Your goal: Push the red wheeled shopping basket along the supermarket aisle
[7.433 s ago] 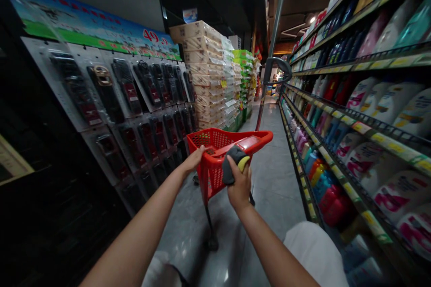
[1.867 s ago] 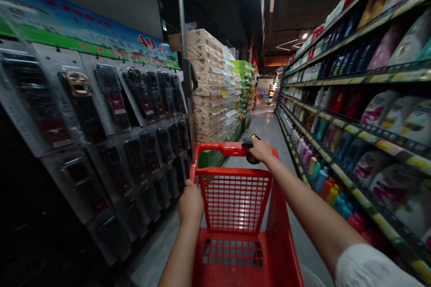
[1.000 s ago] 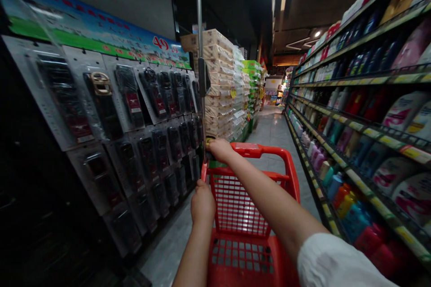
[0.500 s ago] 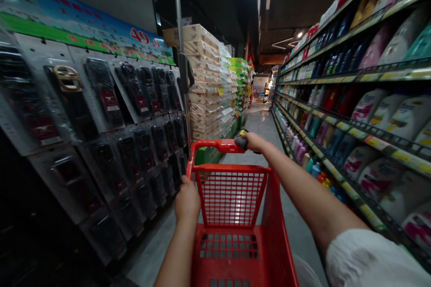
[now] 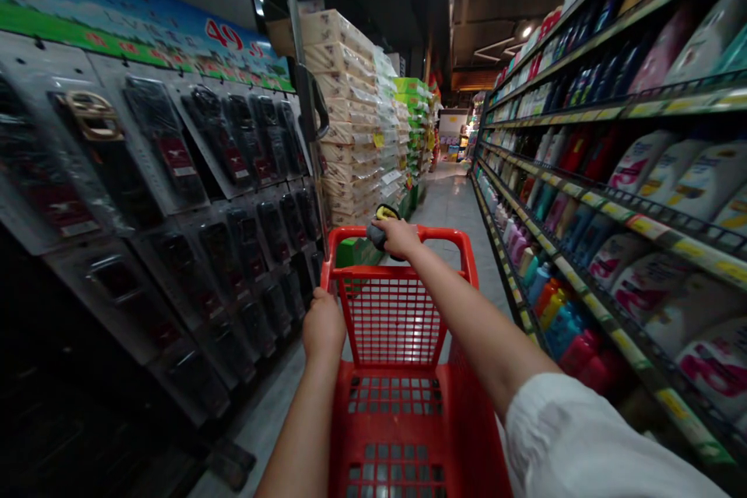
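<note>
A red plastic shopping cart (image 5: 392, 434) stands directly before me, its basket bare. My left hand (image 5: 323, 324) is closed around the upper left edge of its frame, below the handle's corner. On the left half of the red handle bar (image 5: 442, 234), my right hand (image 5: 398, 238) presses a small soft wad (image 5: 377, 236), grey with yellow and black parts. It looks like a cloth or a glove; I cannot tell which. The fingers are curled over it, and part of it is hidden behind them.
Packaged belts (image 5: 157, 144) hang on a display at the left, beside a metal pole (image 5: 292, 8). Stacked wrapped packs (image 5: 350, 117) stand beyond it. Shelves of bottles (image 5: 647, 206) line the right side. A tiled aisle floor (image 5: 447, 202) runs ahead.
My right hand has slid the grey wad leftward along the handle bar, from right of its middle to the left half. My left hand keeps its hold on the cart's frame.
</note>
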Available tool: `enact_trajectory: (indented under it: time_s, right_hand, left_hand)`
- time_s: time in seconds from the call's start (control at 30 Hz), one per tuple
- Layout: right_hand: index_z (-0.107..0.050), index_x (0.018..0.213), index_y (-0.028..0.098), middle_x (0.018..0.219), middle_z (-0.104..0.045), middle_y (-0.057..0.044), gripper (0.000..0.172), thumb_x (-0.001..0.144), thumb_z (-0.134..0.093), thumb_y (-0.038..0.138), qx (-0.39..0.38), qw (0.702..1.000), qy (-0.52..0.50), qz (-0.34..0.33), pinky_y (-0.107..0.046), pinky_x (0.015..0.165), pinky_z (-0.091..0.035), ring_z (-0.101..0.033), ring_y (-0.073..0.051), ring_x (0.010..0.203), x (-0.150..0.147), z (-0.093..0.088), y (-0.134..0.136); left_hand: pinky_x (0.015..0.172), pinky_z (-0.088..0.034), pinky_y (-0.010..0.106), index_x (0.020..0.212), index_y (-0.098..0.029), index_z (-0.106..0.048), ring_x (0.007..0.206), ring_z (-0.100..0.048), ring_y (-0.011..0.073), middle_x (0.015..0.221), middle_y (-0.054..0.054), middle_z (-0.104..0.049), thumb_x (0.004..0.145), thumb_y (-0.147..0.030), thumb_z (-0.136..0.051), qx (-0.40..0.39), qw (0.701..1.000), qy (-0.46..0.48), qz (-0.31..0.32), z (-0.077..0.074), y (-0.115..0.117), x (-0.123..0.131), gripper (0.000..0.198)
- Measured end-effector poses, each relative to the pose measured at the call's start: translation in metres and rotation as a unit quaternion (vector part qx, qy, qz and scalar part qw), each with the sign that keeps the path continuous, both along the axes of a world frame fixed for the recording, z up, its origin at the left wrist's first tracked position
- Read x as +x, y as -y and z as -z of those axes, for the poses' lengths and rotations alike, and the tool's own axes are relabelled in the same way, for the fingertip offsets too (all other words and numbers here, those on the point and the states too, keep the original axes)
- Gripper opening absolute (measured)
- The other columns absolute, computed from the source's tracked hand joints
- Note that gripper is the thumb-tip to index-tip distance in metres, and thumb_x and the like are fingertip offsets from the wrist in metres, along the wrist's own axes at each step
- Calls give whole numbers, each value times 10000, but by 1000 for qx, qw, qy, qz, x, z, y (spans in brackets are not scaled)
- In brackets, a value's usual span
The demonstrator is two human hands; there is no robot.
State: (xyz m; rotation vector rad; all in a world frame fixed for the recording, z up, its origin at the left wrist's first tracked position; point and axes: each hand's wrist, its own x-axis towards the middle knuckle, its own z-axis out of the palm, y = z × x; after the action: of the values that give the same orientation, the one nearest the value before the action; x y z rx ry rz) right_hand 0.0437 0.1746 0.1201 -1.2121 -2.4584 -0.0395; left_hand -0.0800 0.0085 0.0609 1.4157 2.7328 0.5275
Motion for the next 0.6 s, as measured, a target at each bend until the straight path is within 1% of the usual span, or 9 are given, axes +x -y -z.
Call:
enact_trajectory:
  time_s: [0.1, 0.17, 0.27, 0.37, 0.43, 0.5, 0.6]
  right_hand:
    - [-465, 1373, 274, 1334, -561, -67, 599, 797, -577, 154, 17, 1000, 20, -4, -350, 964, -417, -545, -262, 1178, 29, 3, -1]
    - [-446, 1389, 266, 1314, -579, -73, 597, 819, -567, 139, 18, 999, 35, 20, -318, 933, -426, -559, -251, 1163, 58, 3, -2]
    - [-464, 1382, 215, 1272, -602, -127, 515, 875, -520, 150, 5, 996, 56, 75, -332, 895, -434, -584, -266, 1127, 101, 3, -5]
    - [-529, 1334, 185, 1241, -615, -164, 425, 913, -475, 167, -12, 992, 74, 97, -348, 881, -437, -605, -278, 1091, 134, 1, -8]
    - [-568, 1299, 188, 1228, -625, -157, 392, 919, -471, 175, -23, 992, 89, 90, -340, 896, -429, -603, -269, 1096, 148, -2, -8]
    - [-601, 1263, 180, 1263, -603, -156, 379, 895, -509, 166, -32, 992, 103, 72, -334, 937, -410, -574, -265, 1145, 157, -5, -6]
    - [-624, 1226, 179, 1374, -515, -142, 423, 809, -594, 116, -42, 991, 119, 38, -327, 1019, -360, -473, -252, 1270, 166, -2, 8]
  left_hand:
    - [692, -514, 330, 1117, -62, -456, 916, -692, 287, 994, 220, -689, 957, -188, -253, 1, 1000, 10, 2, -2, 1, -1, 287]
    - [701, -514, 341, 1116, -75, -454, 925, -689, 293, 994, 220, -690, 961, -221, -265, 4, 1000, 25, 2, -2, 1, -1, 285]
    - [706, -513, 348, 1110, -93, -454, 935, -686, 295, 1020, 216, -688, 964, -256, -265, 8, 999, 50, 3, -2, -1, -3, 290]
    - [716, -511, 348, 1105, -99, -456, 937, -685, 293, 1026, 214, -687, 960, -258, -274, 9, 998, 55, 7, -1, -2, -6, 282]
    - [722, -512, 355, 1111, -98, -454, 934, -685, 294, 1014, 219, -688, 958, -256, -279, 9, 999, 49, 12, 0, -3, -7, 281]
    - [728, -514, 364, 1122, -95, -449, 940, -684, 294, 1007, 224, -688, 957, -252, -285, 10, 999, 45, 11, 1, -4, -6, 281]
    - [739, -517, 364, 1131, -91, -449, 961, -679, 295, 1004, 225, -688, 958, -247, -285, 13, 999, 44, 3, -1, -3, -4, 285]
